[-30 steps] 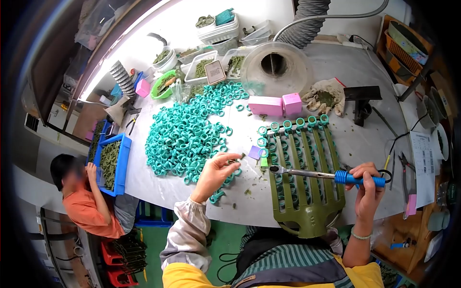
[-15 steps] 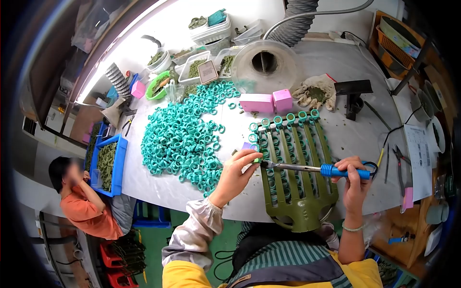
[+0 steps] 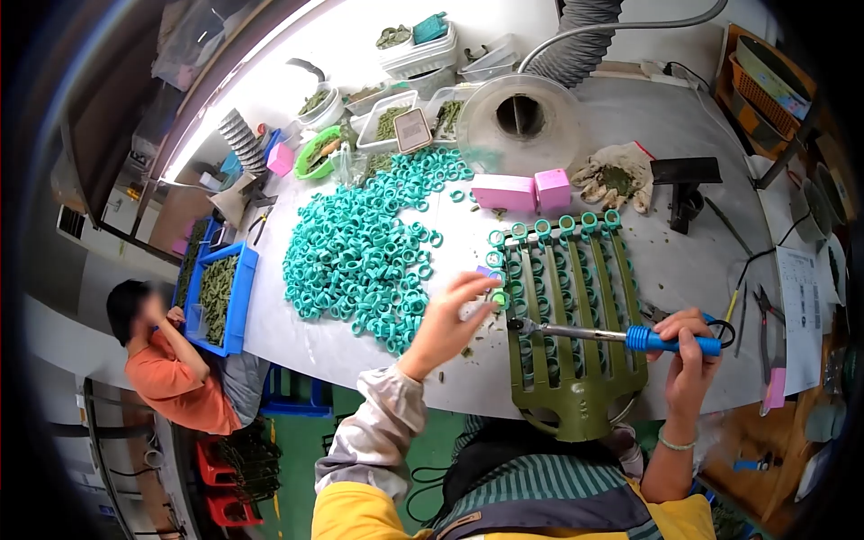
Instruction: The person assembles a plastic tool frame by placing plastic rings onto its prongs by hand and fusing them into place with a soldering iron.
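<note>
My right hand (image 3: 688, 355) is wrapped round the blue handle of a soldering iron (image 3: 576, 332). Its metal shaft points left across an olive-green rack (image 3: 580, 405) with several long bars. Teal rings (image 3: 566, 225) line the rack's far end and sit in rows between its bars. My left hand (image 3: 450, 322) is beside the rack's left edge, thumb and forefinger apart with nothing visible between them. Just past these fingertips, a ring with a bright green centre (image 3: 500, 298) sits at the rack's edge. The iron's tip is a little below this ring, over the leftmost bar.
A large heap of teal rings (image 3: 355, 252) covers the table to the left. Pink blocks (image 3: 504, 193), a stained glove (image 3: 616, 177) and a black stand (image 3: 686, 184) lie beyond the rack. Pliers (image 3: 769, 310) are at right. Another person (image 3: 180, 369) sits at far left by a blue tray (image 3: 236, 306).
My left fingers have parted and drawn back slightly from the bright green piece, which stays at the rack's edge. The iron's tip has moved down, away from it. The whole view has shifted a little.
</note>
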The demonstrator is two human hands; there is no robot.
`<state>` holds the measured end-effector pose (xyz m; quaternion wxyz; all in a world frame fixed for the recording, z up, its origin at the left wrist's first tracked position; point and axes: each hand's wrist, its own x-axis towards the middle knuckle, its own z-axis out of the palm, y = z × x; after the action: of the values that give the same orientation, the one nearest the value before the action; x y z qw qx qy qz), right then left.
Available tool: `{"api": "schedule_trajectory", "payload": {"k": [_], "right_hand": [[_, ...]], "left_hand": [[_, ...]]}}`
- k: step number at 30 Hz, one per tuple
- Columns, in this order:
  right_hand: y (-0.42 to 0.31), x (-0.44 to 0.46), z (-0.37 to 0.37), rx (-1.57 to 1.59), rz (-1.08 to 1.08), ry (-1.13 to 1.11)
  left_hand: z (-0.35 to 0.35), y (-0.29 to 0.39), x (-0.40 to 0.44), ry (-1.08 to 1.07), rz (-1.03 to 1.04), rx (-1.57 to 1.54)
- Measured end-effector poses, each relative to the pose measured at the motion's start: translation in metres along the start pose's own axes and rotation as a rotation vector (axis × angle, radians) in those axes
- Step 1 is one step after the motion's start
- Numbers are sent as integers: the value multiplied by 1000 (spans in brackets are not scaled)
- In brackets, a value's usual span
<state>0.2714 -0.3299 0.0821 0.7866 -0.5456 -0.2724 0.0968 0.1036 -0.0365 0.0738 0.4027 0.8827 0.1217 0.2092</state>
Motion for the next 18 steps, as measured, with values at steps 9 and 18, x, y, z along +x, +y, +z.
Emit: {"api": "schedule_trajectory", "payload": {"k": [9,18], "right_hand": [[-6,-5,-1,2,33,13],[-11,-7,0,-29,39,22]], "left_hand": [[-54,-58,-34,23,-12,799],[-49,-59,-28,52,-225,304]]}}
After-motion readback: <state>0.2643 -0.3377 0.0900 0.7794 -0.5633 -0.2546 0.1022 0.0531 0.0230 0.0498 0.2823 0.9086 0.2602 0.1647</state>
